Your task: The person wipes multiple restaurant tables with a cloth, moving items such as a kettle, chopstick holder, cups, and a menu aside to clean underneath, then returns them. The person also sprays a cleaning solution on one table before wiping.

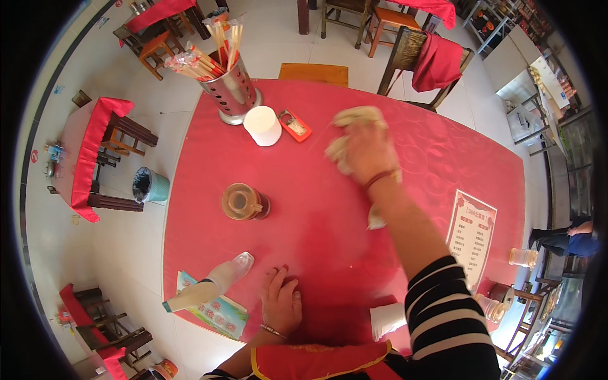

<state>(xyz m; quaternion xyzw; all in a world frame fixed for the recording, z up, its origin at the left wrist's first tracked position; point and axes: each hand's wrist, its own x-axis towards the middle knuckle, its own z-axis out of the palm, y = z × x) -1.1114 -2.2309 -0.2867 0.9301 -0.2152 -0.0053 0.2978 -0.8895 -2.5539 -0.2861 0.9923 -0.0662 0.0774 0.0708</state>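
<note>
My right hand (370, 152) presses a beige cloth (360, 116) onto the red tabletop (304, 234), toward its far side. Hand and cloth are slightly blurred, and a cloth end hangs out below the wrist. Close to the near edge, my left hand (281, 301) rests on the table with its fingers extended and nothing in them. Left of it is a clear bottle (212, 285) with cloudy contents, over a green printed card (221, 316). A brown lidded jar (244, 202) stands farther back, left of the middle.
At the far left corner are a metal holder (233, 92) of wrapped chopsticks, a white paper roll (262, 126) and a small red box (294, 125). A printed menu sheet (472, 231) and jars (523, 257) line the right side. A chair (421, 66) stands beyond the table.
</note>
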